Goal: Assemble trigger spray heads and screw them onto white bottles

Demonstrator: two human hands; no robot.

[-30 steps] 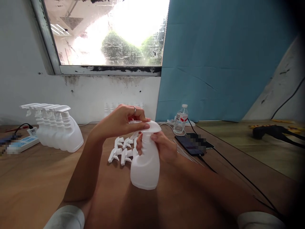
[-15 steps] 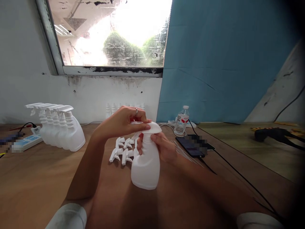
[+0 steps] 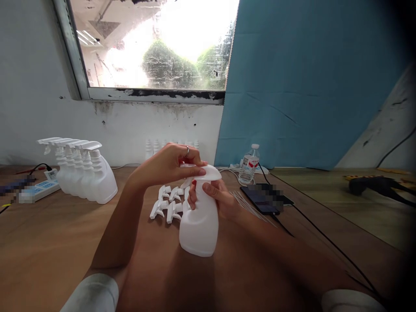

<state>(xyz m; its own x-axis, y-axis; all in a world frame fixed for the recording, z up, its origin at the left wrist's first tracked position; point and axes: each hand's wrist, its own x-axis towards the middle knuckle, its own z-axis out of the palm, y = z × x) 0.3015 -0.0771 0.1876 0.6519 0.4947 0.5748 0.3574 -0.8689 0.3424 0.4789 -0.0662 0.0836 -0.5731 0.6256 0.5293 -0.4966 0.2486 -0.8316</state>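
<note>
A white plastic spray bottle (image 3: pixel 199 234) stands upright on the brown table in front of me. On its neck sits a white trigger spray head (image 3: pixel 211 173). My left hand (image 3: pixel 178 162), with a ring on one finger, is closed on the top of the spray head, thumb on the near side. Around the bottle's neck wraps my right hand (image 3: pixel 221 197), its thumb on the near side and its fingertips showing at the left. Behind the bottle, to the left, lie several loose white trigger spray heads (image 3: pixel 159 209), partly hidden by it.
At the left, a row of white spray bottles with heads (image 3: pixel 105 177) stands beside a power strip (image 3: pixel 40 190). A clear water bottle (image 3: pixel 248 167), phones (image 3: pixel 260 200) and black cables are at the right. More white bottles (image 3: pixel 148 148) stand by the wall.
My right thumb has shifted slightly left, onto the front of the bottle's neck. Both hands keep their hold, and the view has moved a little.
</note>
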